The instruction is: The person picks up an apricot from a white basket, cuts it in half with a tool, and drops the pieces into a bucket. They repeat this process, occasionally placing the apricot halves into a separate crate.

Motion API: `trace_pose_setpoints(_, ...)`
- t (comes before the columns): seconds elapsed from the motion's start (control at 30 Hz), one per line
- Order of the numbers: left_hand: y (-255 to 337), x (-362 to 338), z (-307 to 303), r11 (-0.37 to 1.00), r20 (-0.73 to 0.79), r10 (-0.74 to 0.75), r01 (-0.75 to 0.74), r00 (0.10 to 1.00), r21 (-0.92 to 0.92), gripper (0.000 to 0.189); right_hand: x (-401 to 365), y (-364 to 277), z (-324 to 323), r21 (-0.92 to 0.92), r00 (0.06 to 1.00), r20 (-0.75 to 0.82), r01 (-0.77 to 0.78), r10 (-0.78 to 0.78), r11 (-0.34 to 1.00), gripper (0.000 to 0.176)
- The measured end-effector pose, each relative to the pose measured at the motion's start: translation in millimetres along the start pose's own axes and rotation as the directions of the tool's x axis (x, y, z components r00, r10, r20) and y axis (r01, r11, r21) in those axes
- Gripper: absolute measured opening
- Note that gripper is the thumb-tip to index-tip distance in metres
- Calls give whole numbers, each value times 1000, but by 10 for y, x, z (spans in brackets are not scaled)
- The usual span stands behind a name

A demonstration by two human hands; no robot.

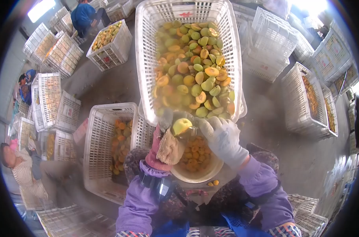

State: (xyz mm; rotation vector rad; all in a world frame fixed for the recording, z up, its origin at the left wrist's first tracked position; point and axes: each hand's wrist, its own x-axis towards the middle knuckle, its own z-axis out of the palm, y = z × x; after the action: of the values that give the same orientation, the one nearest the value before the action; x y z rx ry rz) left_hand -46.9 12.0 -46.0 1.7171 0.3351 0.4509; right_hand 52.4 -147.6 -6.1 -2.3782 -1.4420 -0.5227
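Observation:
My left hand (168,143), in a worn pinkish-brown glove, is closed around a yellow-green fruit (182,126) that looks like a peach or an apricot. Close to the fruit's right side is my right hand (223,139) in a whitish glove. Its fingers are curled, and a blurry, shiny patch at their tips hides what they grip. Beneath both hands stands a pale bucket (198,181) with orange fruit pieces (194,156) inside. Ahead, a large white crate (141,63) holds many green and orange fruits (203,73), some cut open.
Left of my knees is another white crate (93,152) with orange pieces. Two bits of fruit (213,183) lie by the bucket. Fruit-filled crates (306,114) stand to the right, stacked crates (266,43) behind. People sit at the left, one in a striped top (29,173).

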Motion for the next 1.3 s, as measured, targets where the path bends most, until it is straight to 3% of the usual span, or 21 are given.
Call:
trace_pose_setpoints(0.07,-14,-6,-23,914,39,-155,158,987,-373,26,-8,-9,7,11,1000,-3,4,-4,1000,24)
trace_pose_setpoints(0.1,10,-8,-64,745,133,-235,267,963,-611,27,-23,-6,18,11,1000,-6,1,-1,1000,24)
trace_pose_setpoints(0.17,56,-13,-132,211,362,-292,429,885,-878,29,-48,-4,18,4,1000,0,-3,3,1000,24)
trace_pose_setpoints(0.2,-51,-10,-150,730,227,-181,286,957,-621,30,-48,0,6,-3,1000,8,-2,2,1000,24)
trace_pose_setpoints(0.23,-155,18,-150,988,172,-1,28,985,-150,32,-46,5,-4,-11,1000,16,0,0,1000,24)
trace_pose_setpoints(0.3,-310,-7,-132,987,183,114,-132,977,89,32,-49,9,-10,-4,1000,16,-13,13,1000,24)
trace_pose_setpoints(0.33,-200,-14,-66,980,168,36,-2,985,-201,31,-49,12,-11,-1,1000,17,-19,19,1000,23)
trace_pose_setpoints(0.4,86,10,-40,864,181,-92,169,979,-474,28,-58,29,4,50,996,76,-42,38,998,21)
trace_pose_setpoints(0.43,273,73,-51,854,189,-142,217,972,-473,26,-67,40,15,75,993,106,-55,46,996,20)
trace_pose_setpoints(0.57,388,292,-179,919,507,-177,326,844,-222,25,-114,123,83,-2,966,259,-5,6,1000,16)
trace_pose_setpoints(0.6,439,261,-194,984,509,-132,175,851,-37,29,-142,134,137,-30,964,265,17,-8,999,16)
trace_pose_setpoints(0.7,367,261,-163,814,577,-445,578,685,-58,33,-143,184,132,-56,950,306,79,-58,995,21)
trace_pose_setpoints(0.77,565,196,-44,723,514,-374,590,772,-361,35,-104,223,95,-23,958,275,90,-80,996,24)
trace_pose_setpoints(0.8,637,158,-7,653,470,-345,567,813,-503,36,-77,247,74,8,969,230,86,-86,996,25)
trace_pose_setpoints(0.87,538,103,-8,903,394,-12,179,919,-389,38,-58,246,24,120,983,180,25,-47,992,24)
trace_pose_setpoints(0.93,259,29,8,954,284,142,-54,948,-296,39,-68,199,-22,278,984,174,-82,34,957,21)
trace_pose_setpoints(1.0,-105,-19,25,965,74,100,-79,992,-249,42,-87,143,-7,511,937,258,-340,236,790,19)
trace_pose_setpoints(1.13,-61,204,100,618,272,-71,256,960,-743,37,-126,83,145,749,850,373,-512,371,420,19)
trace_pose_setpoints(1.2,176,159,196,400,328,-28,311,944,-862,37,-137,86,184,775,801,441,-567,404,279,20)
trace_pose_setpoints(1.27,-215,97,218,-63,524,177,541,833,-839,38,-67,62,162,780,747,527,-614,405,118,20)
trace_pose_setpoints(1.3,-666,69,228,-148,567,199,597,799,-789,40,-97,109,229,790,764,489,-592,420,157,20)
